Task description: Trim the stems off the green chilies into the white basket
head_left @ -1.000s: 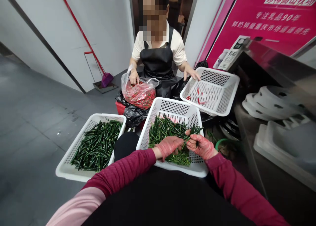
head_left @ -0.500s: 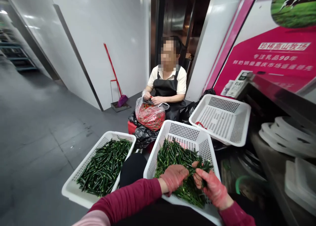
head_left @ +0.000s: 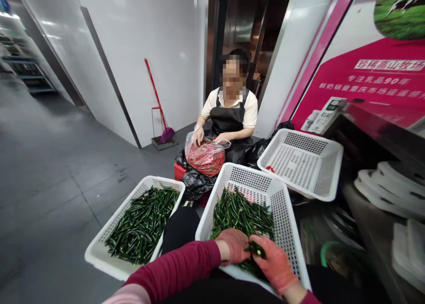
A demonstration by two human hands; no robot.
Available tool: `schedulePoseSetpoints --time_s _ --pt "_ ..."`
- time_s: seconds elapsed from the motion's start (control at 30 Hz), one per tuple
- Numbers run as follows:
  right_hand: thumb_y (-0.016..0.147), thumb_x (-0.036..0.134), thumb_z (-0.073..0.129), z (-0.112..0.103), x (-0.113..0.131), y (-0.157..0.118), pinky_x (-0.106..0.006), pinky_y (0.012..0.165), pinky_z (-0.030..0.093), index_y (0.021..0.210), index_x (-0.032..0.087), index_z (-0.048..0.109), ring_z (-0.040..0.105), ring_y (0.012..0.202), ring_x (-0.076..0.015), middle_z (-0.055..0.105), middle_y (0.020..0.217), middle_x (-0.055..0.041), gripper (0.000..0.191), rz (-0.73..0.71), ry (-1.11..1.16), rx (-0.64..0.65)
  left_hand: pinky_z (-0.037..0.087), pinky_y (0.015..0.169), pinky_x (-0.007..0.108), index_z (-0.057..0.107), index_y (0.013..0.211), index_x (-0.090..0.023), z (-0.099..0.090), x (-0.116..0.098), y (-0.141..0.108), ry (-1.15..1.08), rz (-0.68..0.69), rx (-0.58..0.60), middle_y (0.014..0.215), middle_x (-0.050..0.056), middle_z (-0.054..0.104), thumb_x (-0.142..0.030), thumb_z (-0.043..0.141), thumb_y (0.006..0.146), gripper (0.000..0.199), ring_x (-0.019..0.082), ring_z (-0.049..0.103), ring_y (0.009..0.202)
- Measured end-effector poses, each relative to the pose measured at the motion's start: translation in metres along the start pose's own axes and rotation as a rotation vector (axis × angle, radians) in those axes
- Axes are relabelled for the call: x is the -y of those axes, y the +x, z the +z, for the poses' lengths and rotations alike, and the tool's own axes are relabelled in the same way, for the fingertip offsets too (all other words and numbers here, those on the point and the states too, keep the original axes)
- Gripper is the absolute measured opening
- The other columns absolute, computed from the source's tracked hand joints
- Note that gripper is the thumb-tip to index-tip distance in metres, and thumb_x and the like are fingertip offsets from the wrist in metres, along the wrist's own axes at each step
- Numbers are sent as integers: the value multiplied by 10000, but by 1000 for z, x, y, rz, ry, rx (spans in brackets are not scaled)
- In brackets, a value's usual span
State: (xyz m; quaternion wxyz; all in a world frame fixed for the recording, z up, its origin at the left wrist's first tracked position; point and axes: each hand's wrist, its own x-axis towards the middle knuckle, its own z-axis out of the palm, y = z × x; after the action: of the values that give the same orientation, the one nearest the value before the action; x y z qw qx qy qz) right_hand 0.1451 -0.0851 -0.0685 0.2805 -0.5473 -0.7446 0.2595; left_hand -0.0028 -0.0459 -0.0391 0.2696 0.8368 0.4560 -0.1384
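Partly hidden, green chillies (head_left: 256,250) in the right hand (head_left: 275,262), grip of the left hand (head_left: 234,245) unclear.

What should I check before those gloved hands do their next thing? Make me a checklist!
1. Right hand holding green peppers: ok.
2. Left hand gripping something: cannot tell, its fingertips are partly hidden.
3. Middle basket under both hands: ok.
4. Left basket standing upright, with its peppers inside: ok.
5. All red stuff inside the plastic bag: not ok, red bits lie in the right basket.
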Motion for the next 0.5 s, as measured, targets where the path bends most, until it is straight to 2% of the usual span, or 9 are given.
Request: schedulePoseSetpoints --time_s 0.1,0.13,0.17,0.2,0.27,0.33,0.4,0.5 --pt "625 110 516 -12 2 0 -300 755 428 955 290 639 563 797 -180 624 821 -13 396 29 -136 -59 485 621 369 653 748 -128 -3 -5 9 126 -78 224 688 97 639 -273 577 661 185 255 615 685" --pt "645 140 522 -19 2 4 -297 751 429 937 276 641 563 791 -179 623 822 -15 343 71 -116 -90 486 631 365 656 739 -131 -3 -5 10 137 -98 282 678 91 638 -248 604 637 164 249 615 683" --pt "676 201 532 -27 -1 9 -295 744 435 915 250 642 567 779 -177 628 821 -18 268 140 -56 -139 486 646 362 658 743 -138 -3 -5 10 138 -84 291 690 89 640 -245 618 625 164 247 615 702" --pt "695 273 544 -36 -5 15 -291 723 445 904 216 639 573 755 -177 634 807 -26 237 238 21 -188 486 663 360 660 770 -148 -3 -4 8 128 -58 261 734 91 645 -268 620 630 190 248 614 741" --pt "702 388 551 -54 -19 31 -277 644 462 919 148 626 585 685 -177 650 763 -47 333 452 178 -245 484 696 367 645 895 -167 -3 -1 3 76 -26 117 894 104 637 -391 589 654 334 259 602 837" --pt "712 442 525 -70 -37 52 -264 563 458 925 101 622 586 613 -173 656 713 -63 414 605 194 -216 482 715 388 591 1035 -172 -2 0 -4 31 -56 -9 1041 119 589 -519 534 653 519 280 584 898" --pt "707 444 528 -79 -51 78 -258 559 451 896 105 638 595 620 -178 662 710 -73 404 653 62 -126 479 718 409 563 1078 -160 -3 -2 -11 34 -88 -39 1089 131 559 -540 489 666 565 297 579 910" --pt "654 380 593 -75 -59 120 -279 666 448 863 162 668 616 779 -223 677 828 -89 310 632 -189 13 475 696 418 613 984 -152 -5 -6 -16 51 -71 35 1028 138 583 -444 444 717 430 307 583 893"
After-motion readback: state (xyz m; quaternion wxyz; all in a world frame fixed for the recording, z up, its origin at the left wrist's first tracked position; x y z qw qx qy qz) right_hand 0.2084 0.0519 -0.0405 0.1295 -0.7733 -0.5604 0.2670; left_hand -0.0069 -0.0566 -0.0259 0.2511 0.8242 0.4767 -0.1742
